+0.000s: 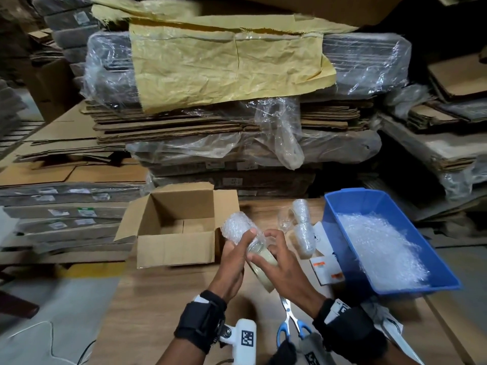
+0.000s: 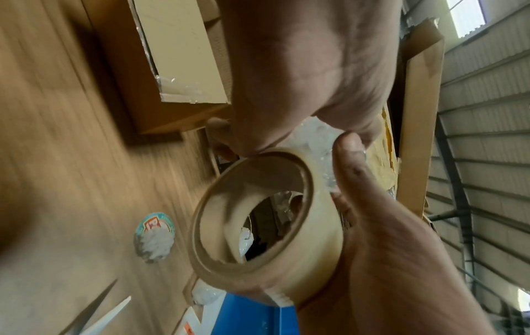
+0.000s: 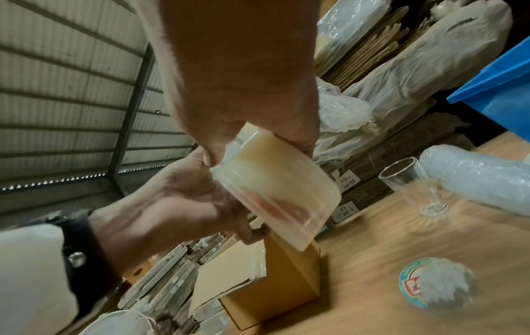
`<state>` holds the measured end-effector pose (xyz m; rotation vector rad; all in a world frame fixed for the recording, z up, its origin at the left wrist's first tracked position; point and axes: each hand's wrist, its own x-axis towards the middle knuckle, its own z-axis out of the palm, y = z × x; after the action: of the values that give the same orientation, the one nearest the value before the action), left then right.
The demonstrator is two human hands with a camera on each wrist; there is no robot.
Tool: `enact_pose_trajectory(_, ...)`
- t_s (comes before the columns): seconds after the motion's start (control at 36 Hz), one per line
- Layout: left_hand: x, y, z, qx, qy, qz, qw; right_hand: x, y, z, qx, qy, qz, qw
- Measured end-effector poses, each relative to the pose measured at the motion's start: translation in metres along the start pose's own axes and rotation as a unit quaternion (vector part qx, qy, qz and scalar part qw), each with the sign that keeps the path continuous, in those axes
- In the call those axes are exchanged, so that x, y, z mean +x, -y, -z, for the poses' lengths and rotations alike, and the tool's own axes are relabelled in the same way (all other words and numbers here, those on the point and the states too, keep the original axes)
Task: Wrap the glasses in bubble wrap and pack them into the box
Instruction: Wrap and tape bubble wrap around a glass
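A person stands at a wooden counter [image 1: 163, 306] in a cardboard store, both hands raised over it. The head view alone takes in the whole layout: an open cardboard box [image 1: 175, 227] at left, bare inside; a blue bin [image 1: 340, 206] holding bubble wrap [image 1: 379, 246] at right; two wrapped glasses [image 1: 303, 225] and one bare glass [image 1: 286, 218] lying between them; scissors [image 1: 290, 322] near the wrists.

The left hand [image 1: 232, 262] grasps a glass in bubble wrap [image 1: 237, 227], fingers curled round the bundle, which tilts up toward the box and sits above the counter just right of it. The right hand [image 1: 282, 264] grasps a roll of clear tape [image 1: 262, 262], thumb on the near side and fingers over the far side, the roll pressed against the bundle's lower end.

Only the left wrist view looks through the roll's hollow brown core [image 2: 252, 213], with the right thumb [image 2: 352, 163] lying along its outer face. Only the right wrist view shows the bare glass [image 3: 413, 185] standing upright on the counter beside a wrapped one [image 3: 482, 179], and small paper tags with handwritten figures on the stacked cardboard behind, too blurred to read surely.

Both wrist views catch a round printed sticker [image 3: 433, 283] on the counter; its red lettering is smeared by motion. Black straps carry white camera mounts with square coded markers on both wrists.
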<state>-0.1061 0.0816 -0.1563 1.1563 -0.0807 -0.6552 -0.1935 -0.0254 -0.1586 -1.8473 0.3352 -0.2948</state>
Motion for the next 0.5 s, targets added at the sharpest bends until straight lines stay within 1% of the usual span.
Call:
enact_pose_trajectory(0.11,0.004,0.002,0.000,0.023,-0.022,0.016,0.999,-0.003,0.003,-0.002,-0.005,-0.016,0.022,1.000)
enact_pose_trajectory(0.22,0.006,0.004,0.005,0.033,-0.010,0.042,0.999,-0.007,0.002,0.002,-0.024,-0.015,0.028,0.999)
enact_pose_trajectory(0.33,0.009,0.002,0.003,0.034,-0.019,0.037,0.999,-0.014,-0.003,0.004,-0.031,-0.019,0.046,0.998)
enact_pose_trajectory(0.42,0.015,-0.001,0.007,-0.001,-0.036,0.040,0.999,-0.024,0.002,0.004,-0.014,0.007,0.068,0.998)
enact_pose_trajectory(0.5,0.018,0.002,0.015,-0.013,-0.041,0.035,0.998,-0.035,0.007,0.008,-0.016,0.040,0.090,0.995)
